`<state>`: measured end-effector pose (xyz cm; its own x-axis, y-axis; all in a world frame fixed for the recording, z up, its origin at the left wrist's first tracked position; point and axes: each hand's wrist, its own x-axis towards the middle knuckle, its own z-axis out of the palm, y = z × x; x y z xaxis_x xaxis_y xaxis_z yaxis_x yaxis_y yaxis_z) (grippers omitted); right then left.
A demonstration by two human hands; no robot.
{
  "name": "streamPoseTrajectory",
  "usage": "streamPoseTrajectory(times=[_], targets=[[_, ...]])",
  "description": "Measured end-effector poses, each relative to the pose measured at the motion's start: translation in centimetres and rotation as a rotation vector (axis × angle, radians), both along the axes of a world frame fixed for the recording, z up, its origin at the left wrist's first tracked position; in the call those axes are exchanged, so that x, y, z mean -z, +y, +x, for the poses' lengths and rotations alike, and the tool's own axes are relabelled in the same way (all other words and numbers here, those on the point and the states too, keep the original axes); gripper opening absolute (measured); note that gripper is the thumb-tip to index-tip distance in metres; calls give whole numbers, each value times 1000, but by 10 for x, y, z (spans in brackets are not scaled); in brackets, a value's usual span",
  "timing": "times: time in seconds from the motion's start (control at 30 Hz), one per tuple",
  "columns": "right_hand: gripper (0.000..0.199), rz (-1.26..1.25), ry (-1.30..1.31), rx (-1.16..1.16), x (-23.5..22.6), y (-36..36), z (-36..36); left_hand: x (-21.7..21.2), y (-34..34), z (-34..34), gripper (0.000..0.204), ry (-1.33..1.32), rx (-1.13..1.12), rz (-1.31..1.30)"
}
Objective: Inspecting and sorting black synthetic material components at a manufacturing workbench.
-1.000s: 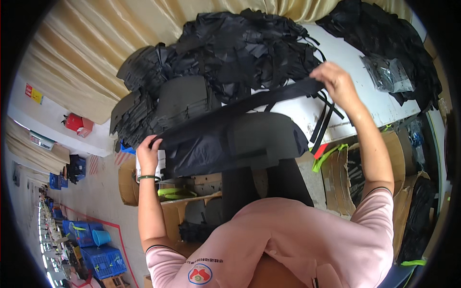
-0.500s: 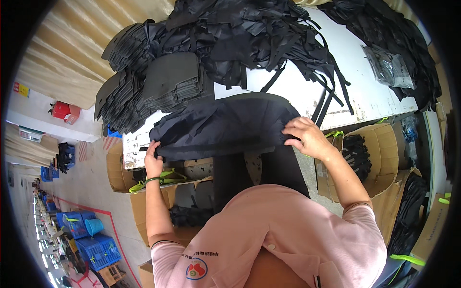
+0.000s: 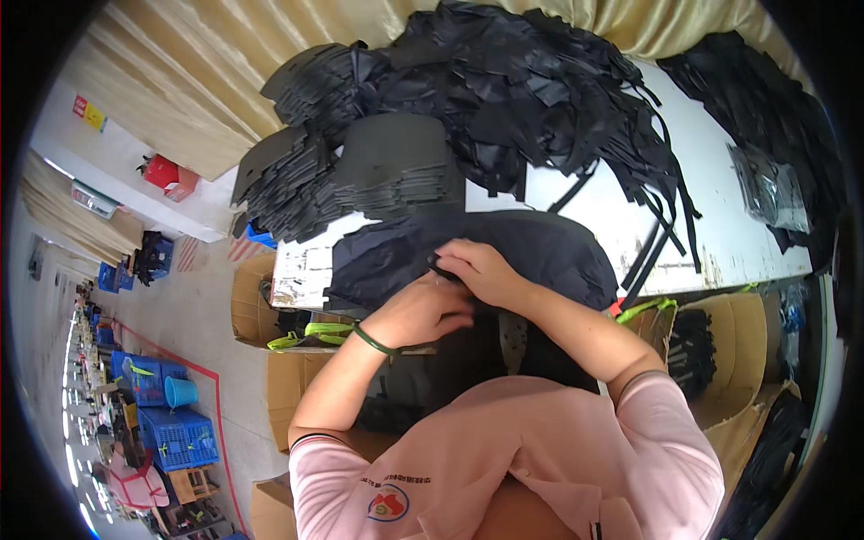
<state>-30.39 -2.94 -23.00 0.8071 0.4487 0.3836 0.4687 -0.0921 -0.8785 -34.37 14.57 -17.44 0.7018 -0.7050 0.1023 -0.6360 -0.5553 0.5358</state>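
Note:
A wide, curved black fabric piece (image 3: 540,247) lies along the near edge of the white table. My left hand (image 3: 418,310), with a green bangle at the wrist, and my right hand (image 3: 477,270) meet over its middle. The fingers of my right hand pinch a small black strip (image 3: 439,266), whose ends I cannot follow. My left fingers are curled right beside it, and what they hold, if anything, is hidden. Behind the fabric piece stand stacks of dark grey flat panels (image 3: 396,153).
A large heap of black fabric parts with straps (image 3: 540,99) covers the back of the table (image 3: 720,261). More black pieces (image 3: 765,135) and a clear plastic bag (image 3: 769,189) lie at the right. Cardboard boxes (image 3: 742,342) stand below; blue crates (image 3: 180,441) are on the floor at left.
Both hands have left the two ends of the black fabric piece and come together over its middle. The right hand now pinches a small black strip. The whole view has shifted.

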Motion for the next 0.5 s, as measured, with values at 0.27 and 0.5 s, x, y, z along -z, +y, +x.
streamPoseTrajectory(times=[0.27,0.5], targets=[[15,146,478,-66,-14,-1,-8,-1,113,132,59,-628,-566,362],[17,131,528,-104,5,-13,-20,17,105,177,51,-296,-557,474]])
